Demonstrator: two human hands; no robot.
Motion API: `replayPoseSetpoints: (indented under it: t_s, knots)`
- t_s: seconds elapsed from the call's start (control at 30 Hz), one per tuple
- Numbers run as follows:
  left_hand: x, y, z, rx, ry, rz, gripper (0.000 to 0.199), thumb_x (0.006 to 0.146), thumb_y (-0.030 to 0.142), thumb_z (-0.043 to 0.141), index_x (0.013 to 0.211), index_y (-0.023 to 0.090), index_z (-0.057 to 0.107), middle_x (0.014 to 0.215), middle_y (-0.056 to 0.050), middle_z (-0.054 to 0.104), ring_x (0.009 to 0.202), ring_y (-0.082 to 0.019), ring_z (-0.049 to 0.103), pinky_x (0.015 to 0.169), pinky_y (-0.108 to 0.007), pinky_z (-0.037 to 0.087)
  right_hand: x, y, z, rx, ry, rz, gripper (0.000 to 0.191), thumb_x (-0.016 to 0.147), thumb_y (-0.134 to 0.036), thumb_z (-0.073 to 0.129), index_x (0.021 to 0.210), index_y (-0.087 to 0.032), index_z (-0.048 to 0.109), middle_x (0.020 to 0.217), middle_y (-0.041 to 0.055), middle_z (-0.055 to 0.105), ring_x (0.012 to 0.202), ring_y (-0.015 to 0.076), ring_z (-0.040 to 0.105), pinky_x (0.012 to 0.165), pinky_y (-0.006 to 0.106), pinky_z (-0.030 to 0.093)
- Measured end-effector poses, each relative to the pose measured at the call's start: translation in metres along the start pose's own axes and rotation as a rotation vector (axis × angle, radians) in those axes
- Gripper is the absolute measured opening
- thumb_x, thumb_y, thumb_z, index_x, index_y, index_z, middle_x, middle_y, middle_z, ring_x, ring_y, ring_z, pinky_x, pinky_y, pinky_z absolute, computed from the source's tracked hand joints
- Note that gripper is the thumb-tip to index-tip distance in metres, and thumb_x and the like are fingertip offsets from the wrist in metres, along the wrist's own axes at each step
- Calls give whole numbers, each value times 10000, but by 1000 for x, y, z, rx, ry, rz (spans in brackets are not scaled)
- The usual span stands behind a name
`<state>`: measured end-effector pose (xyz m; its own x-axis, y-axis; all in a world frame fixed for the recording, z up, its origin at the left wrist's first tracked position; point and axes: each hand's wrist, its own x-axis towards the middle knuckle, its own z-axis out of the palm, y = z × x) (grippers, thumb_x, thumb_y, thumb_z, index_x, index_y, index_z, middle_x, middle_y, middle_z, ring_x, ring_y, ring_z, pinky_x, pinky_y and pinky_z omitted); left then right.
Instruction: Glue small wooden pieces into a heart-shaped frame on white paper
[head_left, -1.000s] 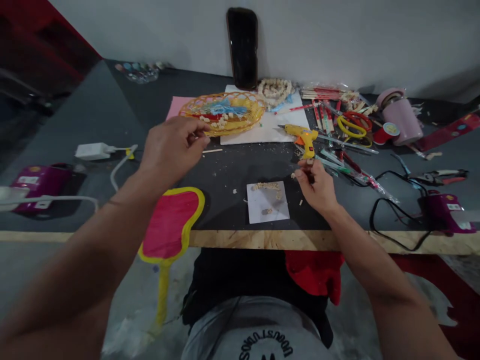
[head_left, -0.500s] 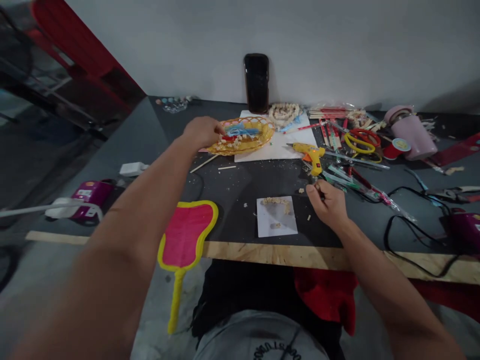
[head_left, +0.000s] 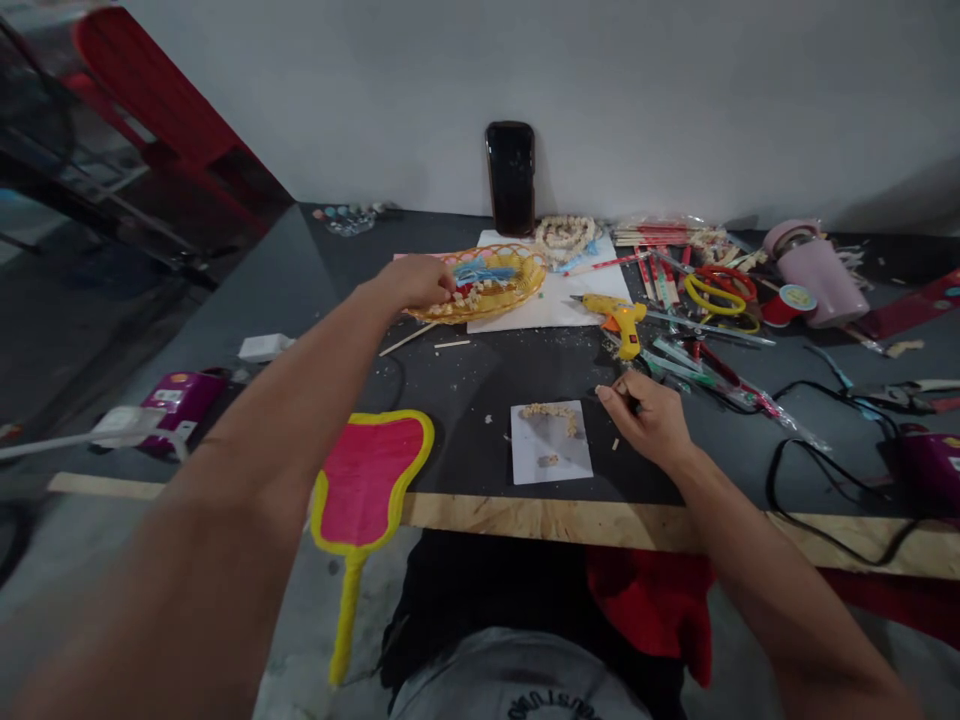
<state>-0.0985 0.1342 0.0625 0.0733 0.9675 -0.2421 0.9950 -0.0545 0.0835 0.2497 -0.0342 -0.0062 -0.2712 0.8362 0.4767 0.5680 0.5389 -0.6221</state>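
My left hand (head_left: 417, 281) reaches over the left end of a yellow oval basket (head_left: 525, 288), fingers closed at small pale wooden pieces (head_left: 472, 298) inside; what they pinch is hidden. Light blue strands (head_left: 484, 271) lie in the basket too. My right hand (head_left: 651, 415) rests on the table with its fingers curled round something small and dark that I cannot make out. Left of that hand sits a white card (head_left: 529, 462) with a curved row of pale pieces (head_left: 551, 410) and a separate small cluster (head_left: 550, 461). A yellow glue gun (head_left: 621, 315) lies just beyond the right hand.
A phone (head_left: 511, 178) leans on the wall. Scissors (head_left: 712, 294), a thread spool (head_left: 787, 304), a pink bottle (head_left: 821, 278) and pliers (head_left: 904, 394) crowd the right side, with a black cable (head_left: 780, 470). A pink, yellow-rimmed fan (head_left: 375, 480) overhangs the front edge.
My left hand has dipped slightly lower at the basket, its fingers more closed. My right hand has shifted a little left and nearer the card. The view has tilted up slightly.
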Motion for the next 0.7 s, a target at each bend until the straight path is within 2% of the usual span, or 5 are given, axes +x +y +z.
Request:
replayPoseSetpoints:
  t_s: [0.1,0.2,0.47,0.6,0.7]
  knots:
    - [3,4,-7,-31,51,56,267,773,151,664,1017,207,757,942,-50,747,999,-255,657,933,-346,467,0,1,1,-5,-17,-3,372,957,-394,517,641,-236,401,575,-26,476,525,111,444,528,255,345]
    - [7,12,-8,-43,107,102,333,764,157,598,1046,193,772,984,-68,760,972,-250,655,894,-320,447,1,3,2,-13,-45,9,392,958,-411,509,628,-236,390,567,-26,470,529,114,449,533,256,351]
    - [23,33,17,3,84,153,291,804,121,609,1056,185,738,948,7,750,886,-125,574,915,-265,405,1,4,2,-13,-52,-2,382,953,-381,521,627,-234,386,565,-37,437,518,108,425,530,256,328]
    - [28,35,17,48,42,131,205,894,211,639,1085,158,692,1074,-44,704,985,-166,612,963,-365,472,2,4,1,0,-58,-3,381,958,-379,513,632,-237,378,570,-40,423,523,109,416,532,259,325]
    - [30,37,14,71,7,114,356,946,369,615,1232,158,597,1241,-101,617,1071,-230,626,910,-449,551,2,4,1,3,-54,-14,380,959,-381,510,633,-237,377,574,-41,415,529,111,421,539,261,329]
